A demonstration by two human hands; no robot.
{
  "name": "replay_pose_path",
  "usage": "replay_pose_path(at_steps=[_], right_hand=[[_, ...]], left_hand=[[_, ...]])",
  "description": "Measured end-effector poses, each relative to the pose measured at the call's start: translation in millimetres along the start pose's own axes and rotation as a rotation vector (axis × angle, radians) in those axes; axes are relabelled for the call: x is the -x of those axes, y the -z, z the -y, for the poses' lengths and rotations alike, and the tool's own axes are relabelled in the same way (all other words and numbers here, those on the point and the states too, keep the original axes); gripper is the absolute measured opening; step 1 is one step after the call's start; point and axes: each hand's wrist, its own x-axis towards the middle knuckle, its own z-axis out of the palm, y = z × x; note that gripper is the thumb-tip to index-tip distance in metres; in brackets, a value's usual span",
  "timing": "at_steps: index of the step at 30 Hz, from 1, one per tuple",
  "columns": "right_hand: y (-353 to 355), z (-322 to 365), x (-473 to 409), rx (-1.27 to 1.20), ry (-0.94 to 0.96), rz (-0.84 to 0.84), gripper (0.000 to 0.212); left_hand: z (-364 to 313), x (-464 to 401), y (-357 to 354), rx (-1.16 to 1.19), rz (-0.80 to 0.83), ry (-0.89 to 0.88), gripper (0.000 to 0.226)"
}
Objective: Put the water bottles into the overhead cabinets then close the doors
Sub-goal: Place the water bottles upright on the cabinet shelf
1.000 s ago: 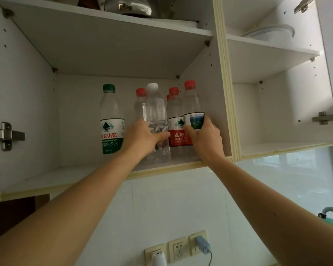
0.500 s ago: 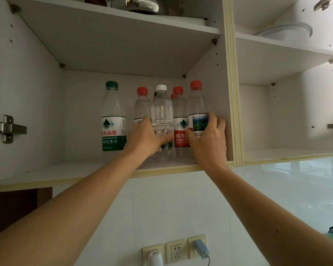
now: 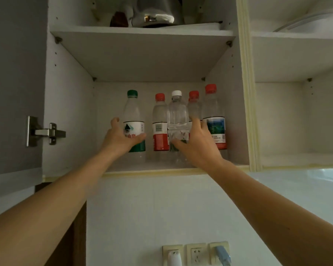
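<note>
Several water bottles stand on the bottom shelf (image 3: 158,172) of the open left cabinet. My left hand (image 3: 119,140) grips the green-capped bottle (image 3: 133,112), fingers on its left side and thumb across its label. With thumb on the front and fingers up its right side, my right hand (image 3: 199,148) holds the clear white-capped bottle (image 3: 177,116). A red-capped bottle (image 3: 159,121) stands between the two. A taller red-capped bottle with a blue label (image 3: 213,112) stands by the right wall. Another red cap (image 3: 193,94) shows behind.
The grey cabinet door (image 3: 13,93) hangs open at the left on its hinge (image 3: 46,132). A metal kettle (image 3: 154,14) sits on the upper shelf. The right cabinet's lower compartment (image 3: 300,160) is open. Wall sockets (image 3: 196,254) are below on the tiled wall.
My left hand let go of the white-capped bottle and moved left onto the green-capped one. My right hand left the blue-label bottle and took the white-capped bottle. The view shifted left.
</note>
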Motion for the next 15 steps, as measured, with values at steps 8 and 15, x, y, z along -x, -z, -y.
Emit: replay_pose_path(at_steps=[8, 15], right_hand=[[-7.7, 9.1, -8.5, -0.085, -0.152, 0.136, 0.068], [-10.8, 20.1, -11.8, -0.257, -0.100, 0.261, 0.063]], left_hand=[[7.1, -7.2, -2.1, 0.005, 0.019, -0.085, 0.121], [19.3, -9.8, 24.9, -0.080, 0.059, -0.151, 0.125]])
